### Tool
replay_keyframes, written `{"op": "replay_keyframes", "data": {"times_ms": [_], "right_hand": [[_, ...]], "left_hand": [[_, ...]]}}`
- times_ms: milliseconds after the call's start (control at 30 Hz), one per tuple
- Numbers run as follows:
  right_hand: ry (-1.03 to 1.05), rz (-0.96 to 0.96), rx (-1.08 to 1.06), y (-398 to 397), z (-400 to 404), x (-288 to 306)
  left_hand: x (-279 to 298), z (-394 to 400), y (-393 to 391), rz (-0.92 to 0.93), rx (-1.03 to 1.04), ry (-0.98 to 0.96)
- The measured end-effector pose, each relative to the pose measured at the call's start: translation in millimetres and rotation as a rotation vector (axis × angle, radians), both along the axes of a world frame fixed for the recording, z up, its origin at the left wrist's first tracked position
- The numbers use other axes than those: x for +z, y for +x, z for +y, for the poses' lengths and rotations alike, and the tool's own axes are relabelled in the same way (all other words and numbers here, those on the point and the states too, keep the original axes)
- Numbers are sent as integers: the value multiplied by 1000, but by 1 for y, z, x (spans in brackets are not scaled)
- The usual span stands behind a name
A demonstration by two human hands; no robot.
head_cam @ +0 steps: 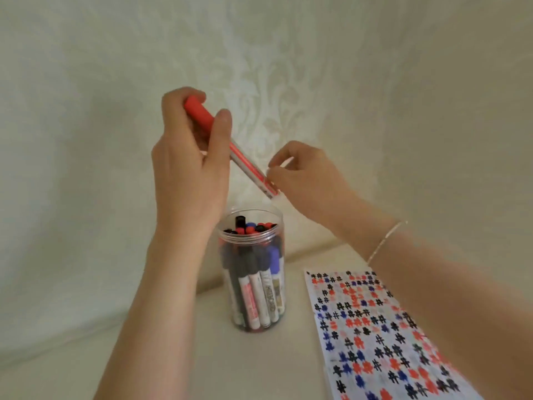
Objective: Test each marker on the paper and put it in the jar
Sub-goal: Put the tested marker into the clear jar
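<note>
- While the left hand [187, 157] gripped the red marker [230, 147] at its capped end, fingers curled over the red cap [199, 111] and thumb pressed along the barrel, the marker was held in the air, tilted, cap up-left, tail down-right.
- Right hand [305, 174] pinched the marker's lower tail end between thumb and fingertips [277, 171]; other fingers curled in loosely.
- Marker barrel was clear/white with a red stripe down its length; cap was on.
- Marker's lower end sat above the jar [252, 272], slightly right of the opening, not touching the rim.
- Jar was clear plastic, upright, lid off, standing on the pale surface [144, 356] between the two forearms.
- Jar was packed with markers [253, 287] standing cap-up: black, red and blue caps visible at the top, white barrels below. Barrel print too blurred to read.
- Paper [372, 339] lay flat on the surface, right of the jar and apart from it, partly under the right forearm.
- Paper was covered in rows of hash-shaped test marks in black, red and blue; some smudged.
- Thin bracelet [385, 242] sat on the right wrist.
- Pale patterned fabric [288, 67] hung as a backdrop behind everything.
</note>
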State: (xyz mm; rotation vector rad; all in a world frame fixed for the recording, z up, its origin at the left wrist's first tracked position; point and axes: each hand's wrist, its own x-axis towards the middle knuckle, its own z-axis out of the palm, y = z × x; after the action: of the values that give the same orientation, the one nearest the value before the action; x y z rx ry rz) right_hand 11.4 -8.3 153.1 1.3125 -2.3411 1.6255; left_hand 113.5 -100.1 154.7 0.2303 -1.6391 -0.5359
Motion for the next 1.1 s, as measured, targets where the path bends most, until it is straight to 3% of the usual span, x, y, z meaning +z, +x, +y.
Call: {"op": "replay_keyframes", "data": {"times_ms": [133, 233, 367, 467, 667, 967, 1100], "right_hand": [[468, 217, 107, -12, -31, 4], [675, 290, 158, -10, -46, -11], [607, 258, 214, -9, -45, -26], [600, 351, 229, -5, -32, -29], [577, 314, 368, 12, -7, -33], [397, 394, 137, 28, 8, -48], [334, 423, 58, 22, 4, -57]], "left_hand": [[-8, -36, 10, -198, 241, -65], [-8, -44, 12, -220, 243, -58], [-7, -44, 12, -218, 216, -115], [-5, -44, 15, -161, 144, -200], [0, -33, 26, -174, -185, -235], [3, -25, 29, -310, -323, -215], [2, -25, 27, -457, -317, -167]]}}
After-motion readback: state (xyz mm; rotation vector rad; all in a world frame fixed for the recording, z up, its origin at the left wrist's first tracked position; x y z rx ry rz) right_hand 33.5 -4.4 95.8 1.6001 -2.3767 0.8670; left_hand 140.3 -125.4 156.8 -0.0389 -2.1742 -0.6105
